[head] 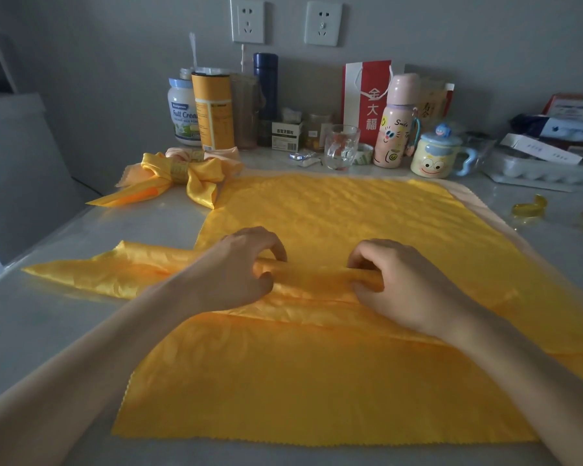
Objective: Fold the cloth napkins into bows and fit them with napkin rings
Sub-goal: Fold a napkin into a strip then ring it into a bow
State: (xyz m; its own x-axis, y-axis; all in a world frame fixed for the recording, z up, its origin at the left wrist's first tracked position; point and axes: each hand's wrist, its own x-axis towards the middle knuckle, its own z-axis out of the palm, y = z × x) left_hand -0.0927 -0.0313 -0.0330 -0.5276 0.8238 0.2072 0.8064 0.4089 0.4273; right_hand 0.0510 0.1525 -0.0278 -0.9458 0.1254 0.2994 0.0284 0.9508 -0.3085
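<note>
A large yellow satin napkin (334, 216) lies spread on the table, with a folded ridge (317, 274) running across its middle and a pointed end (91, 274) stretching out to the left. My left hand (239, 267) and my right hand (394, 284) both curl their fingers round that ridge, about a hand's width apart. A second yellow sheet (283, 375) lies flat under my forearms, nearer to me. At the back left sits a finished yellow bow (179, 179) cinched with a gold napkin ring (179, 171). Behind it lies a peach bow (216, 153).
Jars, bottles, a glass (340, 146), a red paper bag (367, 95) and a cartoon mug (435, 156) line the wall at the back. Two translucent yellow napkin rings (529, 206) lie at the right. A white egg tray (539, 173) stands at the back right.
</note>
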